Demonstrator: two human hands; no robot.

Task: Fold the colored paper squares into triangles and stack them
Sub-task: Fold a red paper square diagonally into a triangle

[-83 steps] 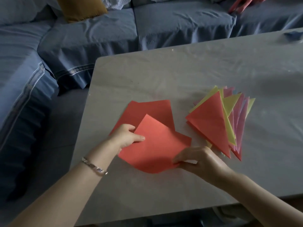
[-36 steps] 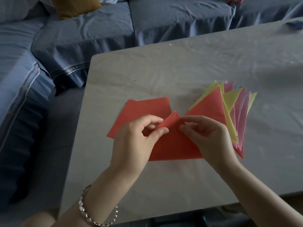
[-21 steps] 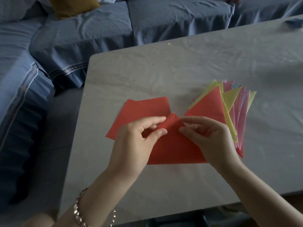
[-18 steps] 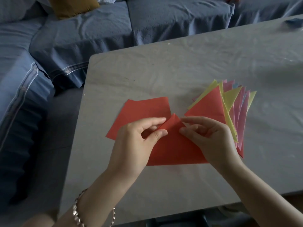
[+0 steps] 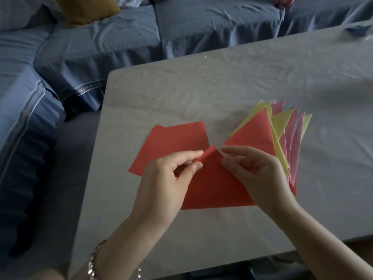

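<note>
A flat red square (image 5: 173, 142) is seen lying unfolded on the grey surface (image 5: 222, 87), farthest left, with its near corner covered by the work in front of it. Just to its right, the left hand (image 5: 167, 182) is closed on the top corner of the red sheet (image 5: 212, 184) that is being folded, and the tip is pinched between thumb and forefinger. This sheet, doubled into a triangle, is held between the two hands with its long edge toward the person. On the other side of the tip, the right hand (image 5: 256, 174) is curled, and the sloping edge is nipped by thumb and forefinger. Whether the crease has been pressed flat cannot be told.

Paper this thin is judged light, limp and easily marked. It is best taken at the matched corners with little pressure, and slipping between the layers is to be expected if only one layer is gripped.

Farthest right, the stack of folded triangles (image 5: 256, 134) is fanned out, with red on top of yellow and pink, and is partly hidden by the right hand.
</note>
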